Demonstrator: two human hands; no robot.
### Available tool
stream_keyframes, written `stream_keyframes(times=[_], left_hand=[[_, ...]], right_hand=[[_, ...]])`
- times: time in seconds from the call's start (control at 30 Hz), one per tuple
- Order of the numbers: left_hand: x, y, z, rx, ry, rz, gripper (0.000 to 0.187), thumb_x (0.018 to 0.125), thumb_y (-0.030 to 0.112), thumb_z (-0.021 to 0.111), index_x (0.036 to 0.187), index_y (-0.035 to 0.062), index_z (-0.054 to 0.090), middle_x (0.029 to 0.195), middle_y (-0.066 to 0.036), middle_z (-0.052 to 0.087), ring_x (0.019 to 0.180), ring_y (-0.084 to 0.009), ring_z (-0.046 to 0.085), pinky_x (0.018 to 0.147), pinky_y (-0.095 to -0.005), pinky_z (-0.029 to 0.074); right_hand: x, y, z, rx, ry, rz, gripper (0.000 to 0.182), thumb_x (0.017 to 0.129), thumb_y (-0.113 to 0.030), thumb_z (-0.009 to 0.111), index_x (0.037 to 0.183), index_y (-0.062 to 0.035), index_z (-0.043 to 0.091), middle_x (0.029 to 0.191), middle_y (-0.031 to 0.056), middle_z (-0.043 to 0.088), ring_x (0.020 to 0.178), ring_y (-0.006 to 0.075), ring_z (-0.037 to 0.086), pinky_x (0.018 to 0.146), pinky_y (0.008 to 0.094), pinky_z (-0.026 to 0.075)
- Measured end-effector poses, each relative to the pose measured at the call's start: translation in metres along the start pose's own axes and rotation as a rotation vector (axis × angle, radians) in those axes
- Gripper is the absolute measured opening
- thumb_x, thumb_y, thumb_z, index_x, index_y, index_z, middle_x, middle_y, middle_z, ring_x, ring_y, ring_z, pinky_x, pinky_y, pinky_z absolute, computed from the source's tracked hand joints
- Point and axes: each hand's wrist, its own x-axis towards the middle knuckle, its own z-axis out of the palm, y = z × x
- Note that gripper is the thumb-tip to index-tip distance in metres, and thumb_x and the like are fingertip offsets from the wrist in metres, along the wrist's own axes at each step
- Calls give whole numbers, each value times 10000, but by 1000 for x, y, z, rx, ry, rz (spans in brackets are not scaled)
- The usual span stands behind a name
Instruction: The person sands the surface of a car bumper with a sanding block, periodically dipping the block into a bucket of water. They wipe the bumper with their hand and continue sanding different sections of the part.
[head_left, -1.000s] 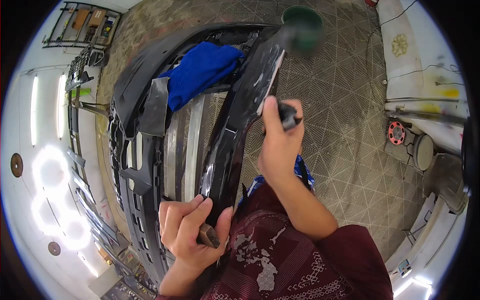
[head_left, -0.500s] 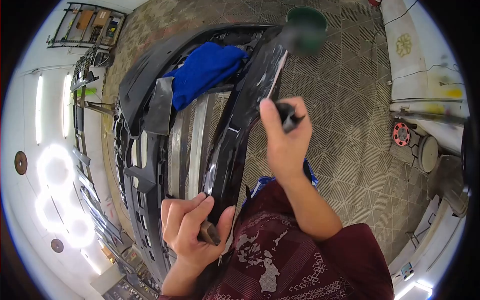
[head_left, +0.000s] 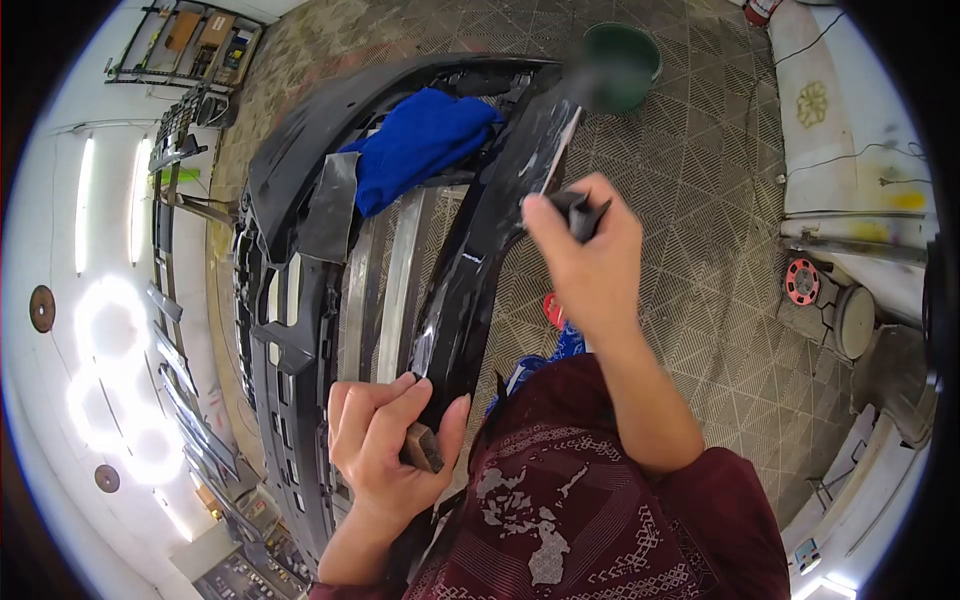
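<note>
A black car bumper (head_left: 455, 290) lies across a stand with metal bars (head_left: 402, 285). My left hand (head_left: 385, 450) is at its near end, fingers wrapped round a small brown block (head_left: 424, 447), fingertips touching the bumper's edge. My right hand (head_left: 592, 255) holds a folded dark sheet (head_left: 583, 216) against the bumper's right edge, thumb on top. Just beyond that hand, a pale strip (head_left: 562, 150) runs along the edge, with wet-looking streaks beside it. A blue cloth (head_left: 420, 145) is draped over the bumper's far part, next to a grey flat piece (head_left: 330, 210).
A green bucket (head_left: 622, 70) stands on the patterned floor (head_left: 690, 200) beyond the bumper's far end. Other car parts line the left wall below a shelf rack (head_left: 185, 45). At the right are a red reel (head_left: 802, 281) and a grey chair-like object (head_left: 890, 370).
My right hand has shifted slightly right, still with the dark sheet at the edge. My left hand keeps its hold on the block. The view has shifted a little, and something red shows near my feet.
</note>
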Motion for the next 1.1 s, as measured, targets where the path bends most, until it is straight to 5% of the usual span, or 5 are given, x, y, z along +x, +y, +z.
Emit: stream_keyframes(times=[0.5,0.57,0.63,1.0,1.1], left_hand=[[4,5,-1,-25,26,-14,362,718,60,946,997,23,719,922,-126,695,790,-289,627,702,-381,502],[4,7,2,12,14,-14,359,716,64,945,993,27,719,910,-122,688,789,-289,627,700,-381,500],[6,6,0,-14,31,-19,362,714,68,947,993,28,720,909,-120,685,787,-291,626,698,-383,499],[11,16,-5,90,58,-23,352,716,113,948,979,47,725,889,-95,681,762,-290,609,633,-388,488],[17,36,-12,260,3,-22,344,728,124,933,1000,49,736,835,-74,647,730,-284,590,594,-387,468]], right_hand=[[14,-20,-9,-4,-152,129,183,888,-132,762,836,-18,629,698,-46,586,627,33,500,561,265,398],[21,-15,-5,1,-13,245,220,891,-142,772,816,-21,605,692,-50,563,631,31,483,564,270,388],[4,-13,-3,-117,-19,46,253,897,-155,778,799,-23,585,682,-47,551,634,38,467,571,279,382],[22,-15,-4,-133,-53,145,249,942,-176,767,836,-25,600,685,-12,591,655,58,515,604,288,420],[10,-5,-5,-96,-91,-20,257,946,-186,774,842,-21,607,703,-2,597,658,75,520,605,308,437]])
